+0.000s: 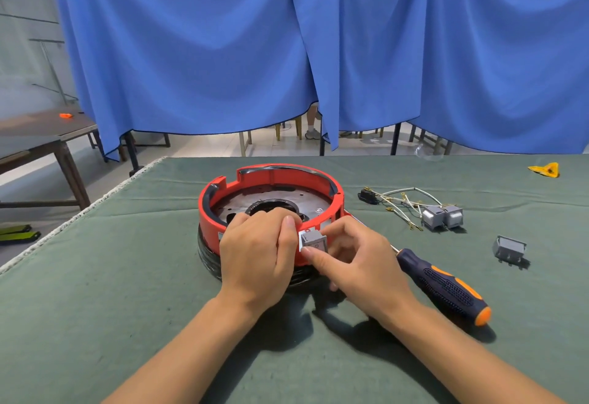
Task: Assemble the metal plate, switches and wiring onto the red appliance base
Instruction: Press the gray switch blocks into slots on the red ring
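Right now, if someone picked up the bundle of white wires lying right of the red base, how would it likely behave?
Probably floppy: the white wires lie in loose curved loops on the green cloth. Likely unbalanced, since two grey switches and a black part appear attached and would dangle. The loops and brass terminals might snag or tangle.

No text, label, brand or number can be read. Faint marks are seen on the grey switch point(314, 240) pinched at the red base point(210, 212), but too blurred to be made out.
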A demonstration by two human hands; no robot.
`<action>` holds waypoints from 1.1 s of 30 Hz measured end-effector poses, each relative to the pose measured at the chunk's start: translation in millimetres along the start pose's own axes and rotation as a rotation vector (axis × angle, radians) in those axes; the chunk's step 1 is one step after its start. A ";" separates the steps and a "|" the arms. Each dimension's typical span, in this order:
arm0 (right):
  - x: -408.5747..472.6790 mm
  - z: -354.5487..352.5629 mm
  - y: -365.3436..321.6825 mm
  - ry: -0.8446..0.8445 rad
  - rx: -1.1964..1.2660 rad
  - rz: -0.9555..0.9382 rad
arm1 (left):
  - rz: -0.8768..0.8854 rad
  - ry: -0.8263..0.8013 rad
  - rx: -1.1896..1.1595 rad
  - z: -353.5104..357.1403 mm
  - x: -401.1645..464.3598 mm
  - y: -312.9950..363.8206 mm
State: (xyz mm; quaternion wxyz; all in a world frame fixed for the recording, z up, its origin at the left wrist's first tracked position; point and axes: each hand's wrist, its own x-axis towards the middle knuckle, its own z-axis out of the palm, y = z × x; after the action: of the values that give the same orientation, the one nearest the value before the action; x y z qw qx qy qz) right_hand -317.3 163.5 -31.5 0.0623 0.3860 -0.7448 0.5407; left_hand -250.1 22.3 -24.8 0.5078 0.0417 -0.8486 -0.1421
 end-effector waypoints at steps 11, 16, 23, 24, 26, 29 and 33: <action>-0.2 1.5 -2.1 -0.016 -0.135 -0.019 | 0.034 0.060 0.009 2.3 1.6 1.2; -2.4 0.0 -11.0 -0.015 -0.434 -0.160 | -0.036 0.060 -0.098 0.7 -0.1 0.6; -3.2 2.2 -14.3 0.015 -0.531 -0.270 | -0.095 0.029 -0.180 -4.3 0.4 0.2; -4.0 3.4 -13.3 0.004 -0.469 -0.237 | -0.088 0.027 -0.168 -4.4 0.2 0.3; -5.1 7.0 -10.9 0.007 -0.339 -0.175 | -0.058 0.027 -0.145 -4.7 -0.2 0.4; -3.5 11.0 -12.4 0.025 -0.047 0.043 | 0.010 0.020 -0.144 -5.8 -0.2 0.3; 1.7 12.3 -12.9 0.006 0.348 0.327 | 0.098 -0.028 -0.174 -8.1 0.2 -3.9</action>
State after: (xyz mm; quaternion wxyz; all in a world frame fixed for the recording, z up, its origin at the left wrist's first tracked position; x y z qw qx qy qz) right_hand -306.2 150.6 -25.8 -0.0913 0.2637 -0.6927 0.6650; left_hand -243.5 16.9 -22.1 0.5039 -0.0461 -0.8411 -0.1909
